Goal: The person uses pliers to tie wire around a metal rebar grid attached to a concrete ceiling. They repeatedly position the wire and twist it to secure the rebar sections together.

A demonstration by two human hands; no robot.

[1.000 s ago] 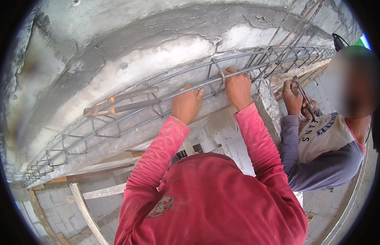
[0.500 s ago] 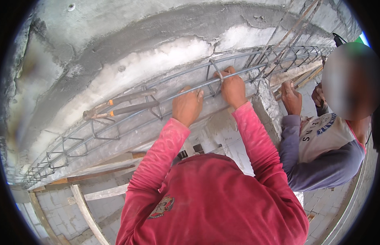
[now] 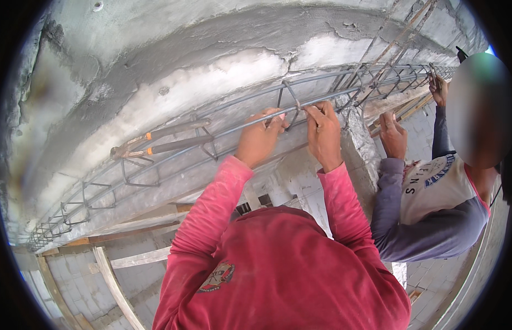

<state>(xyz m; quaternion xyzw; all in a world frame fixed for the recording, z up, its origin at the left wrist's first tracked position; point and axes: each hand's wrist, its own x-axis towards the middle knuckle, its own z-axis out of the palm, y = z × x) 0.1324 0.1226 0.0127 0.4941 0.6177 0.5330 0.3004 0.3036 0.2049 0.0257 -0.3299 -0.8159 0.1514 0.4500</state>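
Along the rebar cage [image 3: 157, 165] under the concrete beam [image 3: 184, 82], pliers [image 3: 157, 144] lay on the bars at the left, untouched. My left hand [image 3: 260, 140] was clenched around the long bar [image 3: 223, 131] beside a bent stirrup [image 3: 289, 104]. My right hand [image 3: 325, 135] pinched that stirrup's lower end, touching the same bar. Further right, a co-worker's hand [image 3: 392, 135] rested on the pillar [image 3: 358, 148], well apart from mine.
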